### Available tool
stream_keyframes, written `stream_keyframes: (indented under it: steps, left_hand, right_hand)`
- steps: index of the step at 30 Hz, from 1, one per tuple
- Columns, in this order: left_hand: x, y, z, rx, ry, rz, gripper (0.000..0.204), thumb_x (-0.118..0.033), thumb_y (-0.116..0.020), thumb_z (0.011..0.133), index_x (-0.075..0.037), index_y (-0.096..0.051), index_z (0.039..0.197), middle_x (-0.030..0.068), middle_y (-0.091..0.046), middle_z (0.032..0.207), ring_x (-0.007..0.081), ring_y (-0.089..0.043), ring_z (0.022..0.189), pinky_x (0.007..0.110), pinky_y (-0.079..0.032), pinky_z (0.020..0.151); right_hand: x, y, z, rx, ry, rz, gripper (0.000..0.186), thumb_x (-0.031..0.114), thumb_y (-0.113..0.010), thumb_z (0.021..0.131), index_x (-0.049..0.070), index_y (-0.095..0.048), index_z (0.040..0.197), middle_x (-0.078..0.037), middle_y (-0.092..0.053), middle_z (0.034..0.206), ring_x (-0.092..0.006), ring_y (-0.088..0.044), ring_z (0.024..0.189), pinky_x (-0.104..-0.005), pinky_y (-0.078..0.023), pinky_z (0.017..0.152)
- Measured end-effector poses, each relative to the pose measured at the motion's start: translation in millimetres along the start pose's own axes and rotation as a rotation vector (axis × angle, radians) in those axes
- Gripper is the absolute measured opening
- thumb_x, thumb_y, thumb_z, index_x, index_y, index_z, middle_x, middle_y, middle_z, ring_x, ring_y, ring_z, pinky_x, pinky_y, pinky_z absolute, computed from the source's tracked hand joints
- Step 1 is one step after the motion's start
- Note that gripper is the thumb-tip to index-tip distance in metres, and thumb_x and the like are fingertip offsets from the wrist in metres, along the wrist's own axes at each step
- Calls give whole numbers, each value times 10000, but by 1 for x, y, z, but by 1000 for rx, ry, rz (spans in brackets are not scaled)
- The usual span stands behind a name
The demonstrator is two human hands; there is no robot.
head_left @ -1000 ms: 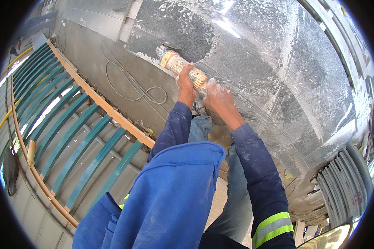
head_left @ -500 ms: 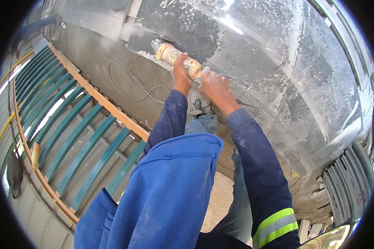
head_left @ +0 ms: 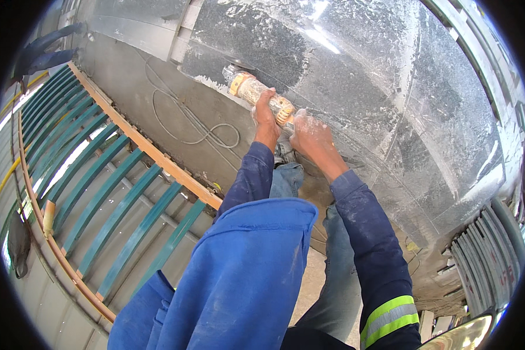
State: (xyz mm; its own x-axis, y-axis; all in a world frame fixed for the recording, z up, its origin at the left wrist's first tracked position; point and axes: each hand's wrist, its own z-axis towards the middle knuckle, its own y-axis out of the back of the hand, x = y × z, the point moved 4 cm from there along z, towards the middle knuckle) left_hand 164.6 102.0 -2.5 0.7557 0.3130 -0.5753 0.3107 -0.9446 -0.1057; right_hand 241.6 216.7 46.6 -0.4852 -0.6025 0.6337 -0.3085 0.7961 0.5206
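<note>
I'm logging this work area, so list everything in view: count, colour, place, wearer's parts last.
Angle grinder: one, dusty cream and orange, upper centre, in both hands
Slab surface: seams visible, number unclear, dark grey with white dust, upper right
Cable: at least one, grey, looped left of the hands
Slats: several, teal, left
Rails: two, orange-brown, along the slats' ends
Hose or pipe: at least one, yellow, far left
Stacked strips: several, grey, lower right
Another person's legs: dark blue, upper left
Blue cloth: blue, lower centre
Sleeves: two, navy, lower centre
Left hand: one, dusty, round the grinder's body
Right hand: one, dusty, at its rear end
</note>
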Motion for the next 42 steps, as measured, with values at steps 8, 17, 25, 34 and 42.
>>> stream_keyframes:
  steps: [8,17,25,34,42]
  left_hand:
    - [-13,1,23,36,-60,12,246,-187,-635,800,-81,-539,1001,55,-551,835,226,-616,732,393,-552,658]
    - [-26,-4,27,-27,2,33,235,-218,-646,776,-91,-529,935,56,-546,769,232,-606,632,423,-559,591]
    - [-13,-5,-2,-15,-35,-7,281,-165,-649,781,-41,-521,998,86,-562,824,261,-635,697,433,-573,649]
    - [-4,1,10,19,0,-29,268,-178,-652,778,-57,-518,976,71,-555,805,256,-625,677,426,-566,639]
    - [-12,-1,20,2,13,-15,225,-183,-641,787,-71,-535,950,77,-572,795,257,-632,695,421,-563,632]
  right_hand:
    - [7,-5,24,-48,33,-37,233,61,-605,749,-33,-564,959,-247,-691,873,-377,-697,852,-436,-564,733]
    - [19,-7,36,-74,48,-43,277,65,-624,746,-47,-581,996,-228,-698,896,-362,-698,874,-411,-559,762]
    - [10,4,4,-59,43,-72,258,87,-615,755,-40,-570,974,-225,-692,888,-360,-700,857,-434,-561,761]
    - [6,-4,5,-75,49,-71,251,91,-593,763,-42,-560,973,-232,-688,888,-363,-697,851,-450,-557,740]
    - [12,3,17,-13,36,-55,287,90,-598,768,-45,-566,1019,-243,-688,933,-363,-693,877,-437,-550,763]
